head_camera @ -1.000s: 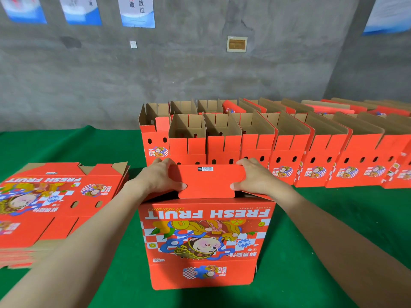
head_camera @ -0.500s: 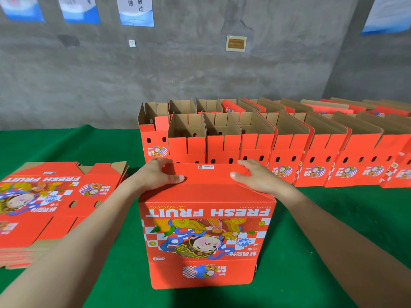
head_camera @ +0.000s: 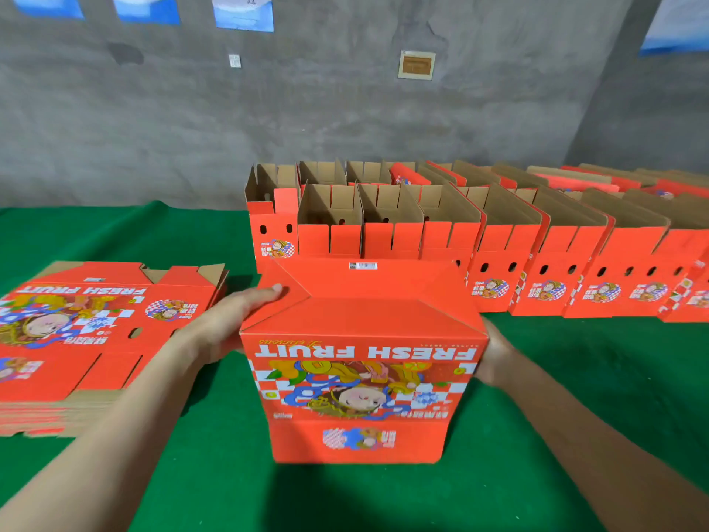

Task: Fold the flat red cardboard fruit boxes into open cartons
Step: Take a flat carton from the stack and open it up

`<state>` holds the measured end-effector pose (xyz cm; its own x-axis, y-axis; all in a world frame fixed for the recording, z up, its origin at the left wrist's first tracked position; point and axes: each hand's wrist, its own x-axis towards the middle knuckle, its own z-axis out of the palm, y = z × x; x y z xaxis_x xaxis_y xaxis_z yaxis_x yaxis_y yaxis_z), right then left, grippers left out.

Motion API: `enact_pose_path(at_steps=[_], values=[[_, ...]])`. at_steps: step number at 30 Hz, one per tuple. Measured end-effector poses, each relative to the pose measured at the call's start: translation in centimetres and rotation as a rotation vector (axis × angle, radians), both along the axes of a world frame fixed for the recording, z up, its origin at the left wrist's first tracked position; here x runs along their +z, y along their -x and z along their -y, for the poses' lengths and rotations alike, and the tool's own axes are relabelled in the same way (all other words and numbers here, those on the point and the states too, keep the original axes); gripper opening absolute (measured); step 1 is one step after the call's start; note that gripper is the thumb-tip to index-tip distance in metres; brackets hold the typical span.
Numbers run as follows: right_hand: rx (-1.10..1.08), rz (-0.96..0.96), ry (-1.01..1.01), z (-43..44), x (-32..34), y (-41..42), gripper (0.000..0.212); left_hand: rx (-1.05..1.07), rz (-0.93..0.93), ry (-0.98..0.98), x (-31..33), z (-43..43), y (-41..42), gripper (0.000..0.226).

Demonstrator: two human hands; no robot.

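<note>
A red "FRESH FRUIT" box (head_camera: 360,382) stands in front of me on the green table (head_camera: 583,382), its printed side facing me upside down. Its folded flaps (head_camera: 360,297) are closed and form a sloped red top. My left hand (head_camera: 230,324) lies against the box's left side, with the thumb straight on the top left flap. My right hand (head_camera: 495,355) presses on the box's right side; its fingers are hidden behind the box.
A stack of flat red boxes (head_camera: 96,339) lies at the left, close to my left forearm. Rows of folded open cartons (head_camera: 510,243) stand behind the box and run off to the right. A grey wall (head_camera: 307,120) closes the back.
Both hands left the top flap, which now lies folded down, and slid outward to the box's left and right sides. The view has moved closer to the box.
</note>
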<state>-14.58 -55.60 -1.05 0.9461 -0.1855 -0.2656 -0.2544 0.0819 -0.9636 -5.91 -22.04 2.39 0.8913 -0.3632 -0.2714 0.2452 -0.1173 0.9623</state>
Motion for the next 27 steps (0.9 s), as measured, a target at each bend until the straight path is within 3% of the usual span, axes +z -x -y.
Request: enact_pose_path(at_steps=[5,9,12,16,22,25,27], values=[[0.16,0.13,0.075,2.1,4.7,0.7,0.047,-0.026,0.047,0.312,1.5,-1.6,0.2,0.029],[0.262,0.171,0.125,3.2,6.2,1.9,0.081,-0.046,0.17,0.431,0.6,-2.8,0.4,0.036],[0.231,0.235,0.205,2.7,6.3,2.3,0.1,-0.051,0.267,0.396,-0.7,-3.3,0.1,0.039],[0.291,0.342,0.424,1.1,6.3,2.9,0.122,0.077,0.452,0.08,-3.1,-3.1,-0.5,0.039],[0.297,0.446,0.667,-1.5,7.0,3.6,0.098,0.336,0.553,-0.134,-5.6,-2.7,-0.9,0.017],[0.286,0.486,0.643,-1.6,7.7,3.9,0.082,0.367,0.47,0.052,-5.6,-2.7,-0.6,0.015],[0.292,0.547,0.54,-1.4,8.3,4.1,0.06,0.363,0.419,0.156,-5.5,-2.7,-0.2,0.018]])
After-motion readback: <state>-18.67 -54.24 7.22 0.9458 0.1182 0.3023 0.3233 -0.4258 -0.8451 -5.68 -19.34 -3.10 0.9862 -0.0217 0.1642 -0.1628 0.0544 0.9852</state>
